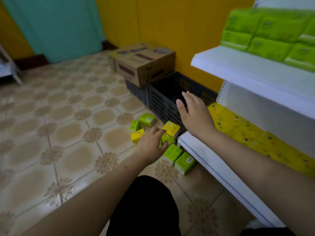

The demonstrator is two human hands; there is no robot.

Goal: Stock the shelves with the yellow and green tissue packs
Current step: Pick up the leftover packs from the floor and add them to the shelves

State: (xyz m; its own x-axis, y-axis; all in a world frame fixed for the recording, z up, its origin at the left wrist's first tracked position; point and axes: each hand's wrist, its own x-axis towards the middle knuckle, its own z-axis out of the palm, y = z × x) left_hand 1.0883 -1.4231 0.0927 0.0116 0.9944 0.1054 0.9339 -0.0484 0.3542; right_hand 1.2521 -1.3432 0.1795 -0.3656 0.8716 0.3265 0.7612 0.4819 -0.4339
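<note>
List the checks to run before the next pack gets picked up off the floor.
1. Left hand free: ok, fingers spread, holding nothing.
2. Right hand free: ok, open above the crate.
3. Packs within reach: ok, a yellow pack lies by the left fingertips.
4. Room on the lower shelf: ok, its front strip is bare.
5. Room on the upper shelf: ok, front bare.
6. Crate emptied: cannot tell, inside dark.
</note>
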